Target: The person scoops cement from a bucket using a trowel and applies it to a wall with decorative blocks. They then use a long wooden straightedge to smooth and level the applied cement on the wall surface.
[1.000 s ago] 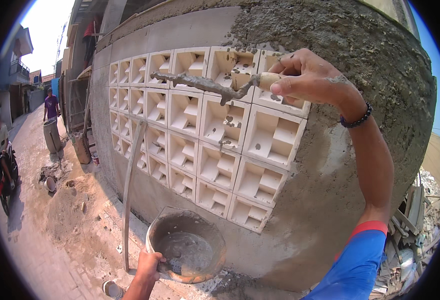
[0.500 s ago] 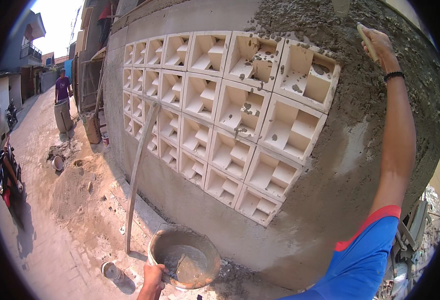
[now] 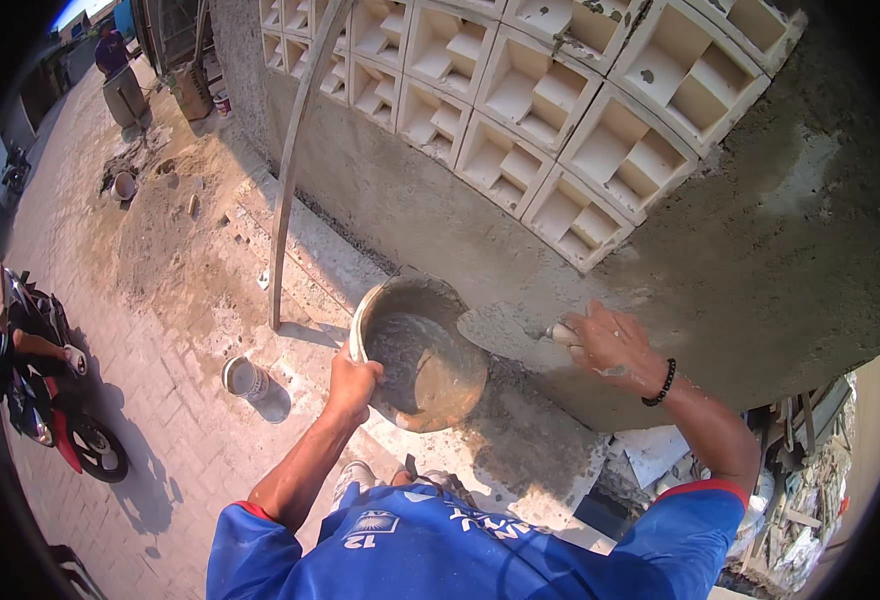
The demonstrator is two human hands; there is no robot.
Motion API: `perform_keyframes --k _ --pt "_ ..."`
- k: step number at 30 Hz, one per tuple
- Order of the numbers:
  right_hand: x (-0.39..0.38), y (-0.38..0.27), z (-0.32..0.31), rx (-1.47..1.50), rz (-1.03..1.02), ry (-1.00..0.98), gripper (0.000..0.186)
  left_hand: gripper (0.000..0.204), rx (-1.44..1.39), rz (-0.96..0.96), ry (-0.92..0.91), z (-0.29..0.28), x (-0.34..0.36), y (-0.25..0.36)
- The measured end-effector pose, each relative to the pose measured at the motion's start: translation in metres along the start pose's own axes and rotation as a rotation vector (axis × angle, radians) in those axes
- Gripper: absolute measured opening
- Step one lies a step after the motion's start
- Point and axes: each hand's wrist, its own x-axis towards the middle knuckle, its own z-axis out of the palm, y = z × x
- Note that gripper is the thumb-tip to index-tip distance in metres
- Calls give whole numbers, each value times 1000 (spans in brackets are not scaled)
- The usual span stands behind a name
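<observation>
My left hand [image 3: 355, 383] is closed on the rim of a round mortar bucket [image 3: 450, 392], tilted so that its inside shows. A little wet grey mortar [image 3: 400, 345] lies at its bottom. My right hand [image 3: 615, 348], with a dark bead bracelet at the wrist, is wrapped round the handle of a trowel. The trowel's mortar-smeared blade [image 3: 505, 332] points left at the bucket's right rim, in front of the wall. Above the hands, cream ventilation blocks [image 3: 578, 222] are set in the grey plastered wall [image 3: 390, 185].
A long wooden plank [image 3: 282, 220] leans on the wall, left of the bucket. On the paving stand a small pail [image 3: 245, 378] and, farther off, a sand heap [image 3: 165, 245]. A rider on a red-black motorcycle [image 3: 55, 400] is at left. Rubble [image 3: 800, 500] lies at right.
My right hand has come down from high on the wall to the bucket with the trowel. The view has tilted downward. The bucket appears higher in the picture. The motorcycle has come nearer.
</observation>
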Motion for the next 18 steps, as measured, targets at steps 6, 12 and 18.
perform_keyframes --k 6,12,18 --pt "25 -39 50 -261 -109 -39 22 59 77 27 -112 25 -19 43" --pt "20 -27 97 112 -121 -92 30 59 131 89 -155 44 -28 66" --pt "16 -42 135 451 -20 -216 45 67 120 11 -182 37 -16 57"
